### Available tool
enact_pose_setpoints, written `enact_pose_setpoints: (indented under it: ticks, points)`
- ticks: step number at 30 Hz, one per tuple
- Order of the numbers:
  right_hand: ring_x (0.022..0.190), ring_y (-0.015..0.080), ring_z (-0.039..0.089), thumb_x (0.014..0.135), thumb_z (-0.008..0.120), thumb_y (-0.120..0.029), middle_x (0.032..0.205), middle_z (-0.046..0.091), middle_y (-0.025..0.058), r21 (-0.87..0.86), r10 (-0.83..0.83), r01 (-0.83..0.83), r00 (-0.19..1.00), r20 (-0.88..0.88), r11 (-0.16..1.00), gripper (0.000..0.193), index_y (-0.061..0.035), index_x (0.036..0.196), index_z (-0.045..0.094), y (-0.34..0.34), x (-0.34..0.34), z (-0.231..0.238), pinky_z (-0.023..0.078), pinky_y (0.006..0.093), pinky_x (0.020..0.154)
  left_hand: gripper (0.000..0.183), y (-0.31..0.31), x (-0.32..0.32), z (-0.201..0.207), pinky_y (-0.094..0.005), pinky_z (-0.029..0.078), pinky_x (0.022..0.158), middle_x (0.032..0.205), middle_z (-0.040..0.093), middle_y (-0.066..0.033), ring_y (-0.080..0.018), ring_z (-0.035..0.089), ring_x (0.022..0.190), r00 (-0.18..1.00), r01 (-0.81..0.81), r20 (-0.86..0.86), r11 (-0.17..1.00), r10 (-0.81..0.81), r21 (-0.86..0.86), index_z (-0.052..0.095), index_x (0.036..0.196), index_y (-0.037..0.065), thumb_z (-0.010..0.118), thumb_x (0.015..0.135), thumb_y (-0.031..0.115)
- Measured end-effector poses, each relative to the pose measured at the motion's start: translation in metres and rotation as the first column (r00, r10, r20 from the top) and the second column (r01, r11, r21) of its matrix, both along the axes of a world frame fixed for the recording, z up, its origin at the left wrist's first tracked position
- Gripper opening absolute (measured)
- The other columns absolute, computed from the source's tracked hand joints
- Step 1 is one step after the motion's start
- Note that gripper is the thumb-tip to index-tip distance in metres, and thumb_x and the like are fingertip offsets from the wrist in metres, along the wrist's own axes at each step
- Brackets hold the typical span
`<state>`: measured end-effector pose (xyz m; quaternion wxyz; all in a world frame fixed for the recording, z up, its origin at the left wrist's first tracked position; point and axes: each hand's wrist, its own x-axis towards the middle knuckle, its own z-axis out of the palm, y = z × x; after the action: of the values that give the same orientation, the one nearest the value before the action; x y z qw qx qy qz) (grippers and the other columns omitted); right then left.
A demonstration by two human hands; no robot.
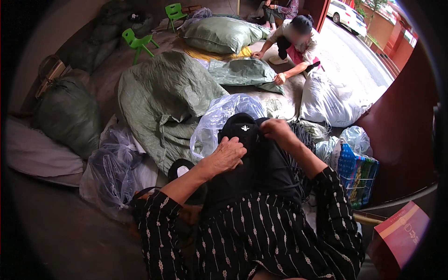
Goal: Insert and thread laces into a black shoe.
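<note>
On my lap lies what looks like a black cap (243, 133) with a small white emblem on its front. My left hand (226, 155) is closed at its near left side, with fingers curled and pressed together. Across from it, my right hand (278, 130) pinches the cap's right edge, thumb and fingers together. Black trousers blend with the dark cloth, so its lower outline is hard to make out. A second black item with a white patch (182, 171) rests beside my left forearm. Clear plastic bagging (219, 119) lies just past my knees.
Large green woven sacks (163, 88) spread ahead. Clear bags with dark contents (114, 168) sit at left. Dark cords (303, 135), a blue patterned bag (352, 172) and a red box (403, 228) are at right. Another person (298, 42) crouches beyond, handling a green sack (247, 72).
</note>
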<state>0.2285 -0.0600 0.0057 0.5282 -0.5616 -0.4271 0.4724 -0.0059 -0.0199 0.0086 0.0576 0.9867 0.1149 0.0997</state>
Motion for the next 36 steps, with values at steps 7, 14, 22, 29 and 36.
enact_pose_setpoints:
  ticks: [7,14,22,29,36]
  points:
    - [0.079,0.0155,0.064,0.092,0.053,-0.031,0.093,0.066,0.0108,0.077,0.105,-0.08,0.901,-0.421,0.994,0.025,-0.0067,0.096,0.055,-0.041,-0.012,-0.003,0.05,0.0252,0.065,0.002,-0.007,-0.003,-0.001,-0.0368,0.038,0.067,0.079,0.05,-0.0072,-0.0242,0.049,0.085,0.987,-0.064,0.153,0.993,0.048,0.104,0.054,0.073,0.009,0.054,0.074,0.01]
    - [0.046,0.0046,0.036,0.09,0.057,-0.02,0.058,0.041,-0.0062,-0.161,-0.082,0.024,0.928,-0.364,0.987,0.012,-0.0097,0.085,0.055,-0.041,0.029,-0.011,0.027,0.0207,0.041,0.015,-0.019,-0.006,0.001,-0.0352,0.037,0.068,0.082,0.048,-0.006,-0.023,0.049,0.086,0.979,-0.153,0.161,0.975,0.127,0.16,0.052,0.075,0.01,0.065,0.068,0.011]
    - [0.042,0.0051,0.036,0.087,0.048,-0.008,0.056,0.041,-0.0051,0.14,-0.644,0.751,0.633,-0.428,0.645,0.021,-0.0167,0.069,0.043,-0.125,0.299,-0.07,0.029,0.0203,0.036,0.011,-0.028,0.0,0.003,-0.0353,0.036,0.064,0.074,0.046,-0.0038,-0.0202,0.05,0.077,0.968,-0.243,0.152,0.9,0.201,0.361,0.051,0.071,0.011,0.061,0.069,0.013]
    - [0.057,0.0065,0.052,0.084,0.052,0.0,0.069,0.058,0.0018,-0.053,-0.471,0.476,0.84,-0.269,0.878,0.02,-0.0017,0.102,0.06,-0.089,0.15,-0.089,0.041,0.019,0.051,0.013,-0.03,-0.013,0.021,-0.0385,0.034,0.068,0.08,0.043,-0.0064,-0.0228,0.045,0.083,0.986,-0.131,0.153,0.88,0.067,0.456,0.047,0.076,0.01,0.059,0.07,0.011]
    - [0.078,0.0117,0.063,0.084,0.048,0.006,0.082,0.067,0.0086,0.268,-0.035,-0.067,0.933,0.359,0.961,0.025,-0.0019,0.102,0.064,-0.071,0.014,-0.016,0.048,0.024,0.068,0.009,-0.001,-0.008,0.017,-0.0359,0.035,0.07,0.078,0.049,-0.0063,-0.022,0.046,0.084,1.0,-0.025,0.013,0.962,0.023,0.272,0.055,0.066,0.011,0.054,0.075,0.013]
